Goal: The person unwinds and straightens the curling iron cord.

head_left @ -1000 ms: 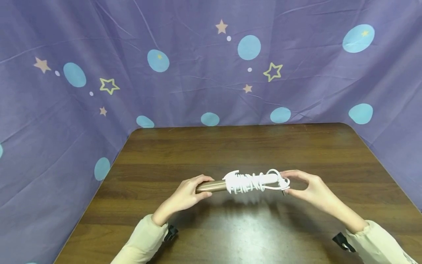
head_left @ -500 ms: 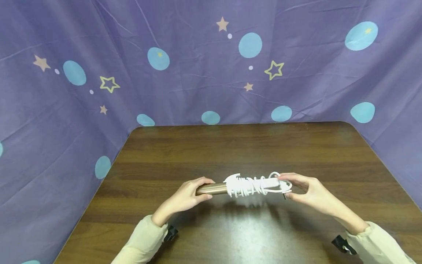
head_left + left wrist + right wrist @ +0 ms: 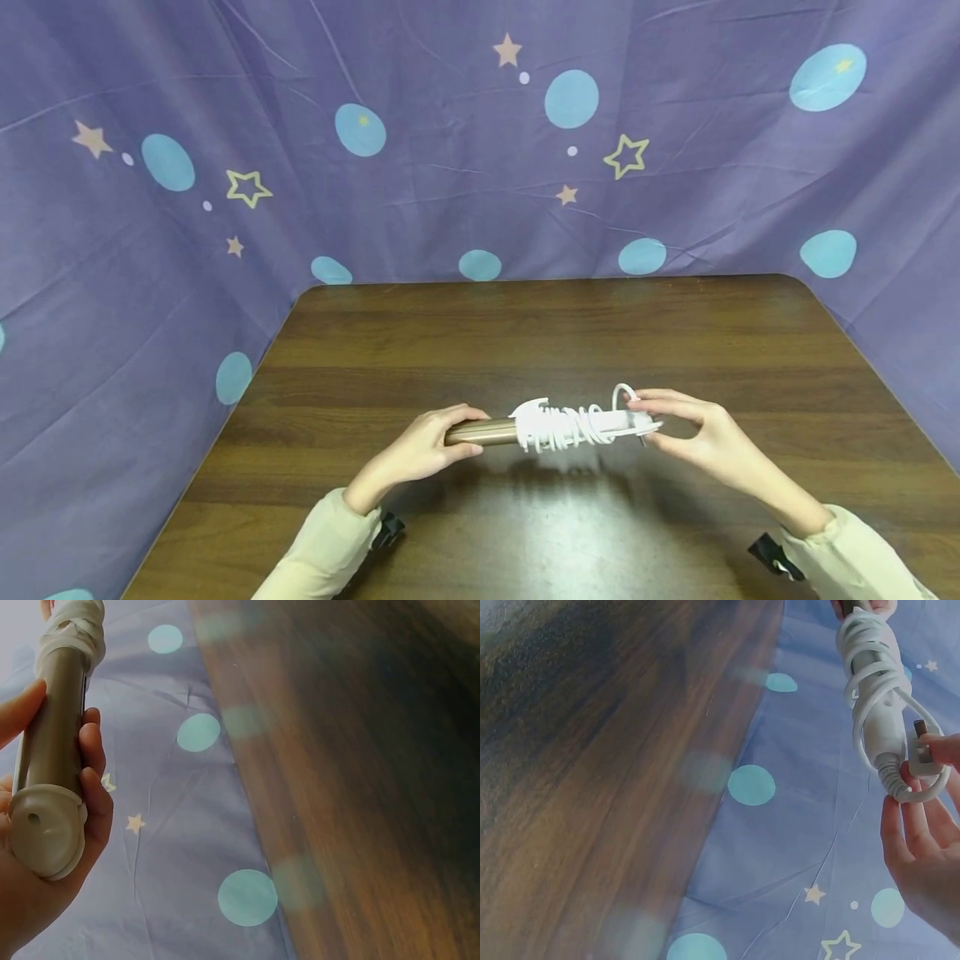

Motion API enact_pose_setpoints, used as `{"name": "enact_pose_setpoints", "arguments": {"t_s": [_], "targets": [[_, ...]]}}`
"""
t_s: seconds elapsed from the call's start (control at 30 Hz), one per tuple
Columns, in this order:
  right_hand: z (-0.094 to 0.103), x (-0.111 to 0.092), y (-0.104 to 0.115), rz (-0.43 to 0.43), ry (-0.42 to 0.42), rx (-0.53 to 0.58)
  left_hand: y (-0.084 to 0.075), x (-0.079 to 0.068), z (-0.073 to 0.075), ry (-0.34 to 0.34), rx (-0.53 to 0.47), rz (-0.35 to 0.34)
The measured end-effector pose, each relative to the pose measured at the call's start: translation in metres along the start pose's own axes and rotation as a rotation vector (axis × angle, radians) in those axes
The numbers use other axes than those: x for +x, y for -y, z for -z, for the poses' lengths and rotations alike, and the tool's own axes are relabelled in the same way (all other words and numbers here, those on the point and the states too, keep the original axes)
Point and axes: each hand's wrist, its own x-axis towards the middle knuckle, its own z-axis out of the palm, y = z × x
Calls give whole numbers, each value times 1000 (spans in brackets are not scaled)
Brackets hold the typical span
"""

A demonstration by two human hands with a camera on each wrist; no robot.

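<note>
Loose cord [image 3: 618,398] at the right end is arching up higher and its outer loop is lying flatter than half a second ago, with the right hand [image 3: 708,429] shifting slightly beside it, while the left hand [image 3: 416,446] is keeping its place. Between them, a styling iron [image 3: 483,431] is hanging level above the near middle of the worktop [image 3: 450,350] and casting a shadow below.

From where I'm standing, the left hand is wrapping thumb and fingers around the bronze barrel, the pale end cap [image 3: 49,832] sitting against the palm. The right hand is nearly closing thumb and fingertips on the plug [image 3: 924,759], just beside the ribbed cord sleeve [image 3: 890,776] at the end of the handle [image 3: 885,731].

I'm judging the iron to be rigid and of modest weight, so the barrel is offering a solid hold, though its smooth surface is probably making it a little slippery. Wound coils are bunching around the handle, and they are likely springy and ready to slacken. For steadiness I'd be favouring the barrel with the left hand, and with the right, the plug's firm body, sparing that bending sleeve, which is probably the part suffering most from tugging.
</note>
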Motion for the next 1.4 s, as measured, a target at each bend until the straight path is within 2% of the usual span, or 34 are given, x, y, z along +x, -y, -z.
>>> {"name": "enact_pose_setpoints", "arguments": {"t_s": [0.17,0.37,0.6,0.8,0.97,1.23,1.4], "targets": [[-1,2,-2,109,-12,-15,-2,1,0,-26,29,-5],[-5,2,-4,151,-67,-49,-3,1,0,-25,55,-10],[-11,1,-6,187,-72,-76,-4,2,-2,-41,94,-38],[-16,1,-3,146,-40,-92,-6,2,-2,-37,131,-41],[-17,-2,-3,47,-25,-61,-7,2,-3,-42,142,-31],[-13,-4,-1,-127,64,-97,-4,3,-4,-52,149,-21],[-12,-2,0,-179,59,-59,-4,3,-4,-53,161,-26]]}}
